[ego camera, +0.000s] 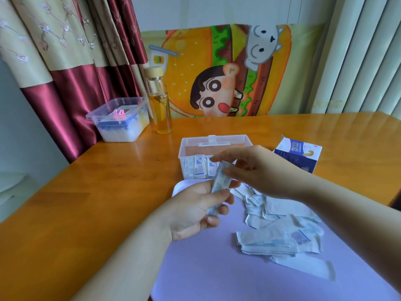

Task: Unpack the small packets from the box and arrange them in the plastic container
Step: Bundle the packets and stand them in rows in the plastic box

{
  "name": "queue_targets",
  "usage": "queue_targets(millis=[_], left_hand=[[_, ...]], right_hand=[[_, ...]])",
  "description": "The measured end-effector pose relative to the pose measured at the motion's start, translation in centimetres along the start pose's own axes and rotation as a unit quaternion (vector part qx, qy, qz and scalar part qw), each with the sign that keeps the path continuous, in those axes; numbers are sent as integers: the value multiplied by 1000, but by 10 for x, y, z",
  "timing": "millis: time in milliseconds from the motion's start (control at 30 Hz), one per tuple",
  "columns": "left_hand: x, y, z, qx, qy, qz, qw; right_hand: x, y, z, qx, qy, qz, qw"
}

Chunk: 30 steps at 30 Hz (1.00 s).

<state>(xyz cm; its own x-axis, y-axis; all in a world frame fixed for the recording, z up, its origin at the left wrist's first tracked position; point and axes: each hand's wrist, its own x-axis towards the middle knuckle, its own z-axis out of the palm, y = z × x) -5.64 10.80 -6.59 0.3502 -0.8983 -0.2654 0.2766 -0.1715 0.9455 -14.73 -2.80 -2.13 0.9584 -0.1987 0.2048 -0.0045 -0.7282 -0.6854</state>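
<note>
A clear plastic container [214, 142] stands open in the middle of the table, with several small packets [198, 169] upright along its near wall. My left hand [193, 210] grips a small stack of packets [219, 186] just in front of the container. My right hand [253, 168] reaches across from the right and pinches the top of that stack. Many loose packets [280, 237] lie in a heap on the lilac mat [217, 268]. The blue and white box [298, 154] lies to the right of the container.
A second clear tub [121, 120] with blue and white contents sits at the back left, beside a glass bottle [159, 101] of amber liquid. A cartoon cushion [227, 70] leans on the wall behind the wooden table [97, 181]. Curtains hang at the left.
</note>
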Motion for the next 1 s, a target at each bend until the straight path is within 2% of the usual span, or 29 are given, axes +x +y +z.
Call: queue_targets(millis=[267,367,433,500,633,867,1000], left_hand=[[20,16,-7,37,38,49,997],[27,24,-6,55,42,63,996],[33,37,-6,113,60,83,988],[45,53,-9,193,97,119,969],[82,79,-17,360,211,178,891],[150,91,-21,445,121,80,884],[179,83,-22,412,77,6,908]], right_hand=[[20,5,-4,-48,56,-11,997],[29,6,-13,-18,62,-22,998],[41,9,-24,-6,76,-21,997],[55,16,-36,-27,103,-17,994],[88,39,-58,-77,149,11,986],[129,89,-58,-150,123,105,975],[139,115,-48,-199,78,150,965]])
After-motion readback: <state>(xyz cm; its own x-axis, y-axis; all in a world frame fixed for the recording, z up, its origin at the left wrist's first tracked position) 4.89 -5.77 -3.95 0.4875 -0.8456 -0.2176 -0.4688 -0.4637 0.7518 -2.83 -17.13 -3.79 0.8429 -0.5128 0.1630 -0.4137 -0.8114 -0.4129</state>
